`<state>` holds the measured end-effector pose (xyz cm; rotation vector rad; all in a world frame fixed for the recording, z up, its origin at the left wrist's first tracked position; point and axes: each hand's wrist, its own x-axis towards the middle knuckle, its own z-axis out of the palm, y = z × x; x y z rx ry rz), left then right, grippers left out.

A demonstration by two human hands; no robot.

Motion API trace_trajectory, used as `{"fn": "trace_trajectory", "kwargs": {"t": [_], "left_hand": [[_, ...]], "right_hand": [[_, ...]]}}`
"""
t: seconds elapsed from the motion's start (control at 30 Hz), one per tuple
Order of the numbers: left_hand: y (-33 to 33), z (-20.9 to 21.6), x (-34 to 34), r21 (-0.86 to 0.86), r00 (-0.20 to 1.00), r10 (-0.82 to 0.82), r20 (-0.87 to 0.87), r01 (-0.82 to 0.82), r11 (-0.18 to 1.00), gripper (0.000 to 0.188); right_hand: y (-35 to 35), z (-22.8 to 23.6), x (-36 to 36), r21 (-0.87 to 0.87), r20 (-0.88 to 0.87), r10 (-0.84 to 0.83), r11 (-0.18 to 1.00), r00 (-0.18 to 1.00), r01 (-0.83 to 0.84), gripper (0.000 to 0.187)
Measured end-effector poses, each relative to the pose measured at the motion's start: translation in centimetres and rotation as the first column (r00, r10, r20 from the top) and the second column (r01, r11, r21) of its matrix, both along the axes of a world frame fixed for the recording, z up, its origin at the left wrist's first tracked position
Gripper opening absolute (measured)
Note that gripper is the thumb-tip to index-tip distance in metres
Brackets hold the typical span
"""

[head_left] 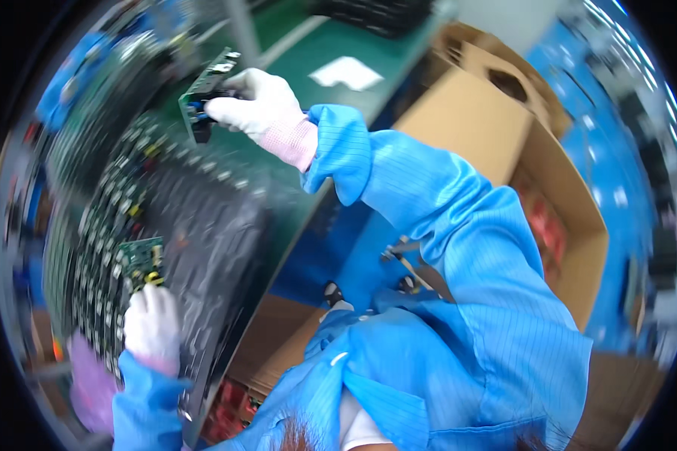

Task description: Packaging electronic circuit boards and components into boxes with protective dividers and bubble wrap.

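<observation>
My right hand, in a white glove with a pink cuff, is closed around a green circuit board with black and blue parts. It holds the board tilted, above the green bench. At the lower left, my gloved left hand has its fingers closed on the lower edge of a second green circuit board, which carries yellow parts. That board is over a black slotted rack beside rows of similar boards. Motion blurs the rack and the rows.
White paper lies on the green bench, with black trays at its far end. A large open cardboard box with red items stands at the right on the blue floor. A purple bag-like thing is near my left sleeve.
</observation>
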<state>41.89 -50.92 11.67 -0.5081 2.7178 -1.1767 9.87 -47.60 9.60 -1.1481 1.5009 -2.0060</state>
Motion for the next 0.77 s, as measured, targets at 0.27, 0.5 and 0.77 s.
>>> {"fn": "trace_trajectory", "kwargs": {"t": [0.27, 0.5, 0.77], "left_hand": [[13.8, 5.0, -21.8, 0.281, 0.665, -0.506, -0.550, 0.717, 0.638, 0.033], [33.8, 1.5, -42.9, 0.585, 0.472, -0.503, -0.724, 0.806, -0.086, 0.029], [55.3, -16.2, -60.6, 0.872, 0.701, -0.531, -0.475, 0.457, -0.177, 0.027]], "right_hand": [[34.4, 6.0, -13.8, -0.019, -0.308, -0.500, 0.854, 0.810, 0.520, 0.033], [66.3, -2.5, -18.6, 0.354, -0.430, -0.705, 0.443, 0.564, 0.824, 0.028], [77.6, -17.4, -22.9, 0.655, -0.328, -0.712, 0.303, 0.621, 0.693, 0.038]]}}
